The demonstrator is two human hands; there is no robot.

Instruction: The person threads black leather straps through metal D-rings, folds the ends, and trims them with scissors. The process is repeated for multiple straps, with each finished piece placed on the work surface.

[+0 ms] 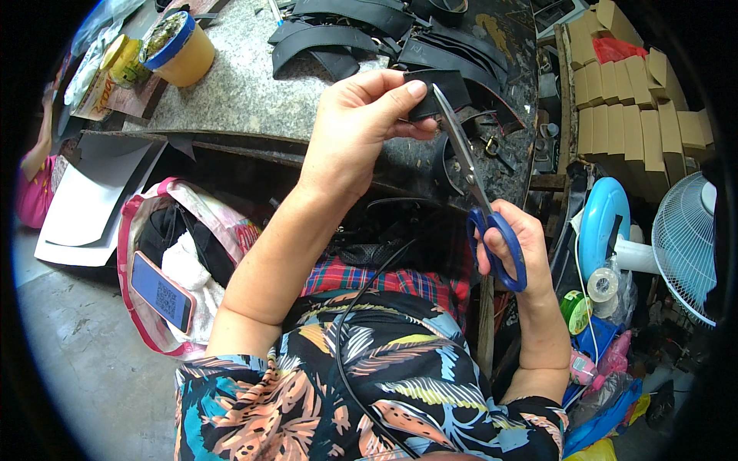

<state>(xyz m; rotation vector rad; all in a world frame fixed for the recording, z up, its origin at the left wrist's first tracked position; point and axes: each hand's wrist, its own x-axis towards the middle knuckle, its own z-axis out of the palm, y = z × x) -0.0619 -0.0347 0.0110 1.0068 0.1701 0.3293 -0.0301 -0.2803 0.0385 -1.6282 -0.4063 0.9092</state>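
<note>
The left hand pinches a black rubber strip above the stone table's front edge. The right hand grips blue-handled scissors, blades running up-left, seemingly meeting the strip's right edge beside the left fingertips.

From where I watch, the granite worktop is my landmark. Its middle stretch is bare stone, open for a hand to pass. At its far left corner stands a yellow tub with a blue rim. Its far right side is crowded with black rubber strips. Below its near edge, a pink bag holding a phone blocks the left. Right of it, stacked cardboard boxes and a white fan close the way.
</note>
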